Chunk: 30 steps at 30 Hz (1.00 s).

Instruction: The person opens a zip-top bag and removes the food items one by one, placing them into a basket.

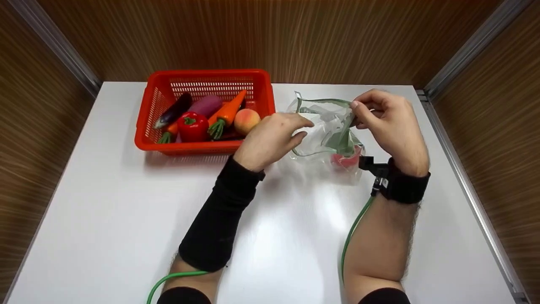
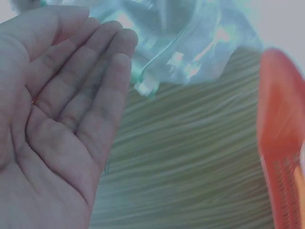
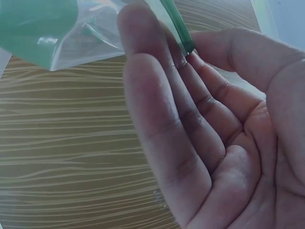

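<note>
A clear zip bag [image 1: 314,126] with a green-edged mouth stands open on the white table, its mouth toward me. At its upper right corner my right hand [image 1: 390,122] pinches the green zip edge [image 3: 177,26] between thumb and fingers. A pinkish-red item [image 1: 346,159] lies low in the bag; its kind is unclear through the plastic. My left hand [image 1: 274,137] is at the bag's left side, thumb and fingers apart with nothing between them. In the left wrist view its fingers [image 2: 102,109] are nearly straight, close to the bag's edge.
Left of the bag stands a red plastic basket [image 1: 202,145]. It holds an eggplant [image 1: 174,110], a red bell pepper [image 1: 193,126], carrots [image 1: 230,110], a peach [image 1: 247,121] and a purple item [image 1: 206,105]. Wood-grain panels [image 1: 270,38] enclose the table's back and sides.
</note>
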{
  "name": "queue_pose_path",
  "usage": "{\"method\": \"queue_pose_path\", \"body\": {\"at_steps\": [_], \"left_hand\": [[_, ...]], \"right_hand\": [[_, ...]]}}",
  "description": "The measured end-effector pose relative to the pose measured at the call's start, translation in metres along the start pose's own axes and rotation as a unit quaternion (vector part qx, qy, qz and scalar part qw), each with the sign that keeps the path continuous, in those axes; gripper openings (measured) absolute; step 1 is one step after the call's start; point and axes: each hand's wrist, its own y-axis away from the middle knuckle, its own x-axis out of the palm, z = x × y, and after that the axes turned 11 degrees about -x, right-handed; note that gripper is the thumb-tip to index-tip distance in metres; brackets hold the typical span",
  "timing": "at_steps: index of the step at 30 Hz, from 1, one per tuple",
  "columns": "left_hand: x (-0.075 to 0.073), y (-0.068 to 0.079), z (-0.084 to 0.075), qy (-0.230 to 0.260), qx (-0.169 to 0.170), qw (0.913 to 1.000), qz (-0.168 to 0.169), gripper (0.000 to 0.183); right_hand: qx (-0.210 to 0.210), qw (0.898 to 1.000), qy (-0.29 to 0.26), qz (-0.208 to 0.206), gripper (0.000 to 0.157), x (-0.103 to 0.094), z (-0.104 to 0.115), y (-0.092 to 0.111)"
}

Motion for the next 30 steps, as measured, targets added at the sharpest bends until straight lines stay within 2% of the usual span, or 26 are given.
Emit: {"method": "queue_pose_path", "body": {"at_steps": [8,13,18,24,27,30], "left_hand": [[0.031,-0.013,0.003,-0.007,-0.008,0.9984,0.056,0.031],[0.044,-0.018,0.003,-0.032,0.011,0.9977,0.058,0.022],[0.054,-0.021,0.003,-0.048,0.026,0.9965,0.063,0.02],[0.065,-0.02,0.004,-0.06,0.033,0.995,0.073,0.016],[0.071,-0.018,0.005,-0.082,0.039,0.9936,0.068,0.015],[0.079,-0.015,0.006,-0.113,0.048,0.9913,0.046,0.013]], "right_hand": [[0.003,1.0,0.002,-0.012,0.029,-0.006,-0.005,0.006],[0.012,0.999,0.05,-0.014,0.03,-0.023,-0.015,0.012],[0.035,0.995,0.097,-0.008,0.027,-0.037,-0.034,0.019],[0.069,0.986,0.14,0.059,0.028,-0.038,-0.063,0.023],[0.084,0.979,0.15,0.106,0.03,-0.037,-0.077,0.023],[0.097,0.973,0.146,0.152,0.035,-0.037,-0.089,0.022]]}}
